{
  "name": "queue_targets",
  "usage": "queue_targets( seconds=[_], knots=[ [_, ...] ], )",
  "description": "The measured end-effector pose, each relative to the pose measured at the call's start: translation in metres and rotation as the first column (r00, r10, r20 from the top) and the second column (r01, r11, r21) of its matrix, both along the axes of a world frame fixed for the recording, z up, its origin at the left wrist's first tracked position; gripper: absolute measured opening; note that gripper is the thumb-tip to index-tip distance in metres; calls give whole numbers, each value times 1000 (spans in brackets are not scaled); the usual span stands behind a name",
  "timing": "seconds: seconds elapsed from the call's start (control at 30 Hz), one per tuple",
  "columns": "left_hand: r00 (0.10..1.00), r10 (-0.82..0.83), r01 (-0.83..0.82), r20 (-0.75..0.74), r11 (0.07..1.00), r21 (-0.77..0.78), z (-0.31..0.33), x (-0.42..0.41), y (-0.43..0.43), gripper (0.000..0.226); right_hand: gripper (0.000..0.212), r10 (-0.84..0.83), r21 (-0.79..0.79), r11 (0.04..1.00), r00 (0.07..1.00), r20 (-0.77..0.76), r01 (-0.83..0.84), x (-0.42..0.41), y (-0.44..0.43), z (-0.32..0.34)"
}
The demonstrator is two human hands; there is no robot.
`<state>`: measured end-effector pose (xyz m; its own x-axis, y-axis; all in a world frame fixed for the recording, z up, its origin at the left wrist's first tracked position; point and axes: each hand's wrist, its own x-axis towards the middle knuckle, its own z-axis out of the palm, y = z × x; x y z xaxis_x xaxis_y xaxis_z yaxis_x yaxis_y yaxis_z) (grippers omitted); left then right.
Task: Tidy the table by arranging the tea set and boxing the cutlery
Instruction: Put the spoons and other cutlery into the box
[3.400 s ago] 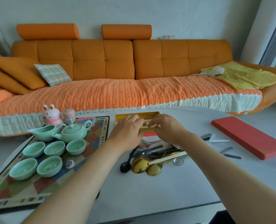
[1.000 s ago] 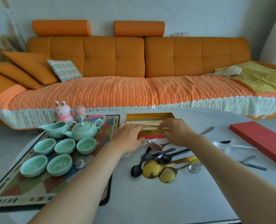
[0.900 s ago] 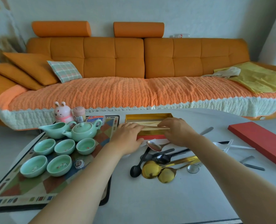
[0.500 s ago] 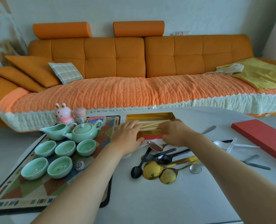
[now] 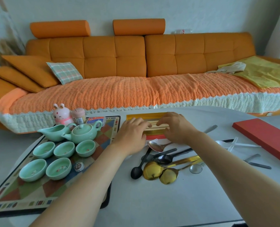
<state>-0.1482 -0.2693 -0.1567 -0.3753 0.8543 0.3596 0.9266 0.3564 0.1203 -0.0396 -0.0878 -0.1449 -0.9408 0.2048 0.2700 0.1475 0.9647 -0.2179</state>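
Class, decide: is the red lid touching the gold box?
Apart. The head view shows the red lid lying well right of the gold box, with bare white table between them.

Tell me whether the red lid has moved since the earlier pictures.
No. The red lid keeps its place on the table, just beyond the grey knife lying near its front edge.

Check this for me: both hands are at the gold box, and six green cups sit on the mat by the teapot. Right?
Not quite. The head view shows five green cups, not six, on the mat by the teapot. The left hand and right hand are indeed at the gold box.
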Motion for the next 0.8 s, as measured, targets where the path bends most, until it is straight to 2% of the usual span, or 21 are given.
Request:
queue_targets(
  seconds=[0.1,0.23,0.37,0.47,0.7,0.8],
  knots=[
    [994,-73,79,83,995,-61,10,9,1,47,29,20,-36,999,997,-74,-23,9,1,5],
    [978,-101,133,185,976,-172,10,21,0,46,31,-18,-8,1000,985,170,20,22,-5,6],
    [976,-58,96,211,980,-175,4,24,-2,24,36,-34,26,999,966,255,29,32,-6,-2],
    [965,-56,90,257,989,-120,5,21,-2,17,37,-36,15,999,963,268,34,37,-4,-5],
    [875,-17,-71,484,984,162,20,11,-8,9,30,-27,-39,999,995,100,31,37,0,-2],
    [758,-37,-194,651,940,279,24,5,-12,15,26,-39,-156,987,999,15,41,34,-1,-2]
  ],
)
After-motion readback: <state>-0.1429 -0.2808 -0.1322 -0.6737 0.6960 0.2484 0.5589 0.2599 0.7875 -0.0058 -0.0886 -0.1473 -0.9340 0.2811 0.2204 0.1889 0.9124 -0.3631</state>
